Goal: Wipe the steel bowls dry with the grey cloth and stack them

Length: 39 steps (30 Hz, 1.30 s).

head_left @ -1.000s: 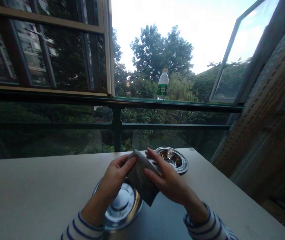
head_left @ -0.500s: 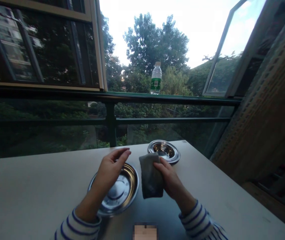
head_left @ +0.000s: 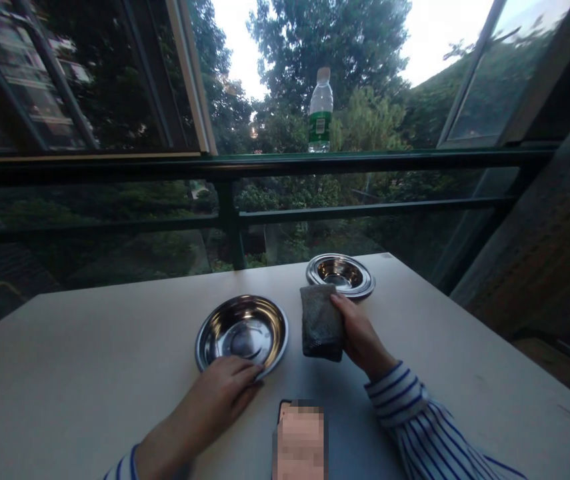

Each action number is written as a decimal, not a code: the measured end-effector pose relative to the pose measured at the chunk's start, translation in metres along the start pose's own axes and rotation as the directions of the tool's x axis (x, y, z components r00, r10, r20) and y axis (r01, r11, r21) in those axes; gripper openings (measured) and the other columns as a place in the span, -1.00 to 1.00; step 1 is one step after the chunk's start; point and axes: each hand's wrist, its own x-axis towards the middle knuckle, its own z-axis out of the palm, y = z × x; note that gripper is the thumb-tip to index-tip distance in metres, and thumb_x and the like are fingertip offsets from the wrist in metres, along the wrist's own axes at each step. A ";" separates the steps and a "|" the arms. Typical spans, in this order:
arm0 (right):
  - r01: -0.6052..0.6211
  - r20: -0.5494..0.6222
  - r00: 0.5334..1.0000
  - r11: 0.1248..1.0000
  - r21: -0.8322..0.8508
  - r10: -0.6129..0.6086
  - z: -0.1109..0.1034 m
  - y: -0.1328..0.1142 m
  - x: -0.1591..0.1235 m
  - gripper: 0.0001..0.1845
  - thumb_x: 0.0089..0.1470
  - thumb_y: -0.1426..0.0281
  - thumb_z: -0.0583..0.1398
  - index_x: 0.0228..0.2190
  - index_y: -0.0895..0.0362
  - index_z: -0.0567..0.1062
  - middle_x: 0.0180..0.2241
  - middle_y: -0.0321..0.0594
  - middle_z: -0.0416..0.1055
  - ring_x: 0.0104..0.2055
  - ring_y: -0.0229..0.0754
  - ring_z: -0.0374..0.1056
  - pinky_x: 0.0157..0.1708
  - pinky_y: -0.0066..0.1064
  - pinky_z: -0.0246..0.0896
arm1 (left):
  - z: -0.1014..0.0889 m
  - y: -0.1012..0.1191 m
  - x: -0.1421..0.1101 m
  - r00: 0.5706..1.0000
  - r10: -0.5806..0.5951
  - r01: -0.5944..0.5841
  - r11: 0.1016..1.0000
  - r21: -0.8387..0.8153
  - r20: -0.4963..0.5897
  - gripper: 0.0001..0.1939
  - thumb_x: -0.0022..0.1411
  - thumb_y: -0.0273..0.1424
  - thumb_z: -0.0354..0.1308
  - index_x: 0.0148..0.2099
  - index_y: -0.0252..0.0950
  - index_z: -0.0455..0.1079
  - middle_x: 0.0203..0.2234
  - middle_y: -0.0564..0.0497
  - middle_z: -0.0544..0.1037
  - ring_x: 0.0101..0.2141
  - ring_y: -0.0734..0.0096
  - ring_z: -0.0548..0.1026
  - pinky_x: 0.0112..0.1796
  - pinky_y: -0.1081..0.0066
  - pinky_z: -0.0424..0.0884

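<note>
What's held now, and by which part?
Folded grey cloth, by its right edge, in the right hand. Left hand at nearer bowl's rim; grip unclear.

Our left hand [head_left: 227, 390] is palm down, fingers [head_left: 251, 373] bent; our right hand [head_left: 362, 337] grips, thumb [head_left: 341, 303] uppermost, both arms [head_left: 167, 440] angled inward.

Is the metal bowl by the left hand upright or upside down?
Upright: the metal bowl sits rim up on the white table, its shiny hollow showing, the left hand at its near rim.
</note>
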 end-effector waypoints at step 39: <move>0.843 0.783 0.313 -0.222 -0.490 -0.538 0.081 0.013 -0.014 -0.57 0.14 0.53 0.00 0.06 0.26 0.26 0.09 0.04 0.23 0.19 -0.02 0.05 0.08 -0.10 0.13 | -0.054 0.036 0.067 0.737 -0.666 -0.100 0.056 -0.993 -0.112 -0.78 -0.01 -0.38 0.25 -0.28 -0.40 0.52 -0.54 -0.04 0.60 -0.52 0.46 0.51 -0.45 0.53 0.42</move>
